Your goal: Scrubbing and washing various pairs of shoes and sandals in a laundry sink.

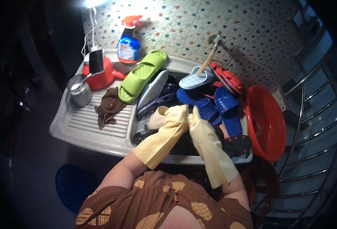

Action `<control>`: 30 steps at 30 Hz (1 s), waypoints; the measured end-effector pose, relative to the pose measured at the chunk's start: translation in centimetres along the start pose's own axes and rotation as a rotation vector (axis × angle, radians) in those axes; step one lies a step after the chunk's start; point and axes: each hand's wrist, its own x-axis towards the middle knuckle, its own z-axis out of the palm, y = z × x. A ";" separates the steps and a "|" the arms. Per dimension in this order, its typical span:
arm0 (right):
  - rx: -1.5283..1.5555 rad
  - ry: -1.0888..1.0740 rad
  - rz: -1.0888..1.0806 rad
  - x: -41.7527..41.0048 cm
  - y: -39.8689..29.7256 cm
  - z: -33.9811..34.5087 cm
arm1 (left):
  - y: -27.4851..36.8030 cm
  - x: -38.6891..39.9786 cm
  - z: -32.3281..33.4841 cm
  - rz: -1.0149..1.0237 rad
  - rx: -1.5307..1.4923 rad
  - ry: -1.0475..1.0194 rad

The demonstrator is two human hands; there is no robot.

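My left hand [177,114], in a cream rubber glove, is over the filled sink basin, beside a beige slipper [157,117]. My right hand [195,116], gloved alike, meets it at the fingertips. A small dark thing shows between them, too hidden to name, and I cannot tell how either hand grips. Blue slides [228,111] lie to the right, with a black sole with red dots [237,145] below them. A light blue slipper [197,80] sits under the tap hose [206,61]. A green slide [142,75] rests across the basin's left edge, next to a pale sole [153,89].
On the ribbed drainboard [79,120] are a brown cloth [109,106], a glass jar [81,93] with a spoon, and a red dipper [101,78] with a phone [96,61]. A spray bottle [129,45] stands behind. At right are a red basin [267,126] and metal railing [311,140].
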 end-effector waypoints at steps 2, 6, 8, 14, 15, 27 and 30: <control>0.148 -0.024 0.087 2.0 2.0 -0.1 | 1.3 0.3 -0.8 0.060 0.025 -0.182; 0.034 0.026 0.002 2.6 2.8 3.1 | 0.4 0.0 1.2 0.024 -0.073 0.110; 0.050 0.115 -0.096 0.3 1.3 2.3 | -0.8 -0.5 1.1 0.077 -0.069 0.144; 0.025 0.037 -0.068 1.8 2.2 1.4 | -0.1 -1.2 -0.4 0.089 -0.025 0.071; -0.071 0.658 -0.540 0.5 0.6 3.2 | 0.1 -1.5 -0.8 0.085 -0.026 0.064; 0.072 0.099 -0.023 1.7 3.4 0.9 | 0.9 -0.8 0.1 0.117 -0.048 -0.032; 0.052 0.052 -0.050 1.2 2.8 0.2 | 0.9 -0.4 -0.7 0.154 0.037 -0.137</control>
